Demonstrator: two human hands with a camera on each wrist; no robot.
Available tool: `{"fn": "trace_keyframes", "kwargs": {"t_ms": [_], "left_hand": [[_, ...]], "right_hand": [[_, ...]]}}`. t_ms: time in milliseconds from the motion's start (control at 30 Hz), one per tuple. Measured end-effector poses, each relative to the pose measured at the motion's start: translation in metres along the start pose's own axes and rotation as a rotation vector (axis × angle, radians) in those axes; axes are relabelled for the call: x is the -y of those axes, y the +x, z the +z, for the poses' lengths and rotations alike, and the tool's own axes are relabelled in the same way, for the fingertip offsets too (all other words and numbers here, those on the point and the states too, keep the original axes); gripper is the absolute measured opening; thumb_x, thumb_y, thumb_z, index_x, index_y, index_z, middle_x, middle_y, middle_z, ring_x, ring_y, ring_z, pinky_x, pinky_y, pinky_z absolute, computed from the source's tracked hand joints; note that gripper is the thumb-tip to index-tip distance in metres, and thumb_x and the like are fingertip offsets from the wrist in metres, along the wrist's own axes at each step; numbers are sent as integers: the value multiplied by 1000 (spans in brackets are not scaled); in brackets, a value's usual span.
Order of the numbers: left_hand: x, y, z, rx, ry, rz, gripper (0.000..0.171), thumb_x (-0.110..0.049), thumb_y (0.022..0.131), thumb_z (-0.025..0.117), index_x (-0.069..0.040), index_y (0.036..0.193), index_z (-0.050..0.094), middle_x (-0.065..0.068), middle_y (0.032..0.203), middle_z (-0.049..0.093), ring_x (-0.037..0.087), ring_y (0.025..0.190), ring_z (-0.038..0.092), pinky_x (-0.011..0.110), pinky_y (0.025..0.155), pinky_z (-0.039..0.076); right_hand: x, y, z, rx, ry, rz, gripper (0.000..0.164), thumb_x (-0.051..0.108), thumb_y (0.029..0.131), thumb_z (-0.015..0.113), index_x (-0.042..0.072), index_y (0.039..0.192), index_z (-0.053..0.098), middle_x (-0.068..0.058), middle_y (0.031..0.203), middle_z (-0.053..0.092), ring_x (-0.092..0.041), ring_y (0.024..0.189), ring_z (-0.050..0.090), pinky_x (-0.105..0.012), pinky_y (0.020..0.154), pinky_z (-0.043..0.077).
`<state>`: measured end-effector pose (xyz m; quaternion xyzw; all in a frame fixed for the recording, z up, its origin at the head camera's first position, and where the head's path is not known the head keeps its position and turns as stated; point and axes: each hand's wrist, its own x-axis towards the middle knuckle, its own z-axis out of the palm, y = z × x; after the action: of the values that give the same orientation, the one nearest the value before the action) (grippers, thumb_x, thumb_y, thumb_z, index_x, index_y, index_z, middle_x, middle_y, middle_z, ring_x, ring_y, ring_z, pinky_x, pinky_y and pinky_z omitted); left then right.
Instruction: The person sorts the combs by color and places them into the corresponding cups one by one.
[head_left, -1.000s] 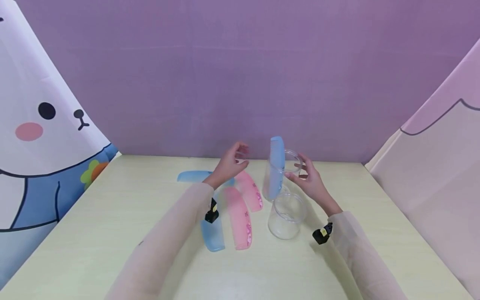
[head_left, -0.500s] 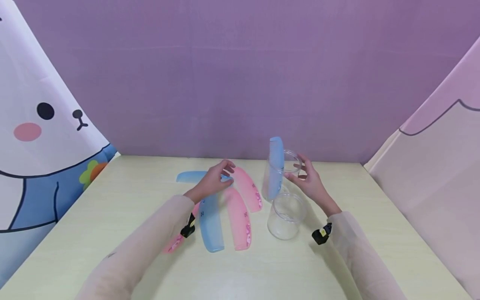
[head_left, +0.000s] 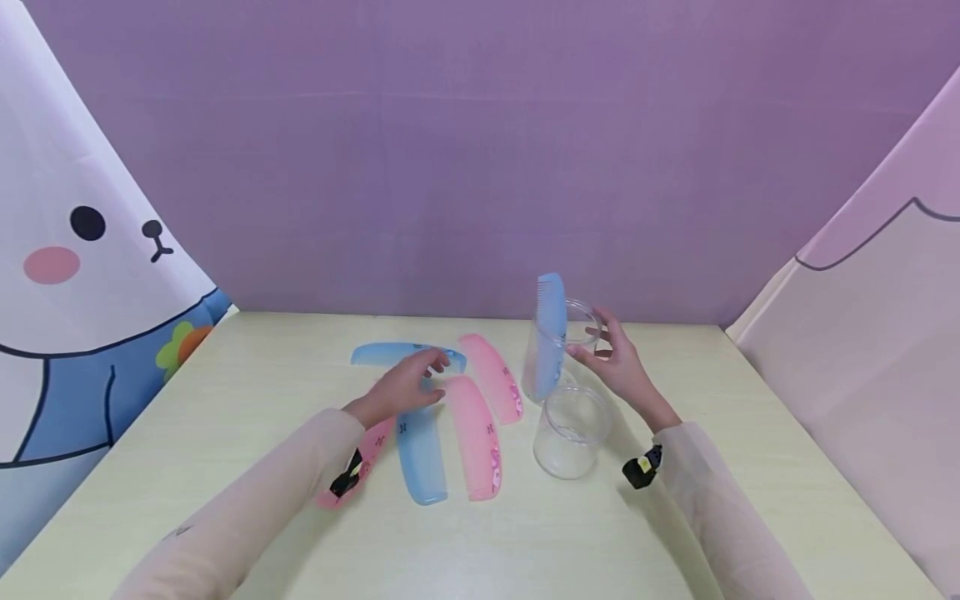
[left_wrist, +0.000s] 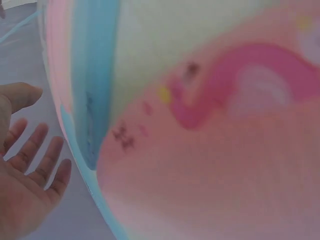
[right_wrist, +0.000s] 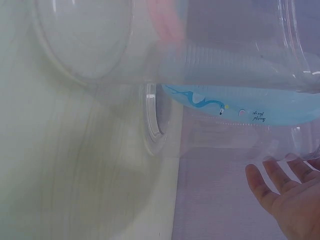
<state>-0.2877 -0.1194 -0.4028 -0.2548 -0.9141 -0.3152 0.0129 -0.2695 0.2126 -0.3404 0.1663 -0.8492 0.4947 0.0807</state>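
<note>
My left hand (head_left: pixel 405 385) is over several flat combs with its fingers loosely bent and holding nothing. Under or beside it lie a blue comb (head_left: pixel 375 354) set crosswise, another blue comb (head_left: pixel 422 467) pointing toward me, and a pink comb (head_left: pixel 474 442). My right hand (head_left: pixel 621 362) holds the rear clear jar (head_left: pixel 531 371) near its rim, thumb in front and fingers round the far side. Inside that jar a blue comb (head_left: pixel 552 304) stands upright, its top above the rim; its printed bird shows in the right wrist view.
A second clear jar (head_left: pixel 566 454) stands in front of the rear one. One more pink comb (head_left: pixel 491 375) lies left of the jars. A further pink comb (head_left: pixel 380 433) is partly covered by my left wrist. A purple cloth (head_left: pixel 480 167) rises behind the table.
My left hand has moved left and toward me, away from the jars and over the combs, uncovering the pink comb at left. My right hand stays at the rear jar.
</note>
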Motion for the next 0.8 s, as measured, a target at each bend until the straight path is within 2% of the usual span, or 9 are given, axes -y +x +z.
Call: {"fn": "trace_keyframes", "kwargs": {"t_ms": [167,367,667,800], "left_hand": [[6,-8,-2,-5,137,-12,44,-21,79,70,-9,117,52,10,113,59,25,104,57,41,88,48],[12,-15,-5,-1,222,-39,48,-29,78,71,-10,118,52,9,112,59,25,100,57,42,83,49],[17,-19,-7,52,255,-110,53,-37,78,70,-13,121,50,8,115,58,25,104,55,48,88,45],[14,-20,-10,72,252,-107,54,-36,78,70,-11,122,49,10,115,58,27,105,55,52,89,42]], "right_hand": [[0,0,0,-2,-4,-1,76,13,86,62,2,144,15,-24,146,23,-43,128,34,-54,94,41],[0,0,0,0,-3,-2,76,13,86,62,3,144,15,-24,146,22,-42,128,34,-55,95,40],[-1,1,0,2,-1,1,77,14,86,63,3,144,14,-24,147,22,-41,128,34,-55,95,40],[-1,1,0,1,-4,-1,77,14,86,63,3,144,14,-23,147,22,-41,128,35,-55,95,41]]}}
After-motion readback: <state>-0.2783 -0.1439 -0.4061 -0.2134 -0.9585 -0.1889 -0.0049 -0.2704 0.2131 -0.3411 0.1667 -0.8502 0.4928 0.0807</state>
